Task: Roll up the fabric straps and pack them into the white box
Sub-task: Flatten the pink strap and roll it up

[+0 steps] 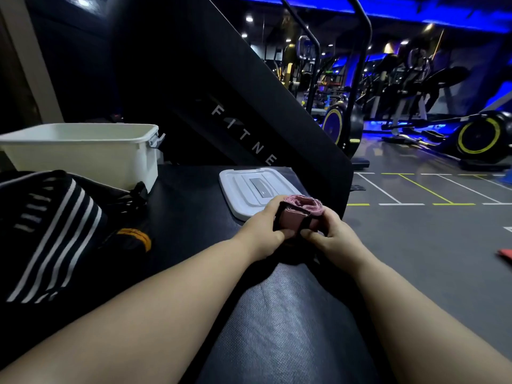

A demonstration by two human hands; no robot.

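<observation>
A rolled pink fabric strap (302,208) with a black band around it sits between both hands near the middle of the black padded bench. My left hand (265,229) grips its left side, thumb pressed on the lower edge. My right hand (331,236) grips its right side, thumb on the black band. The white box (83,155) stands open at the far left of the bench. A pile of black straps with white stripes (52,231) lies at the left, with a black and orange strap (133,239) beside it.
The box's white lid (249,189) lies flat on the bench just beyond my hands. A black slanted machine panel (235,115) rises behind the bench. Grey gym floor with painted lines (421,217) opens to the right, exercise bikes farther back.
</observation>
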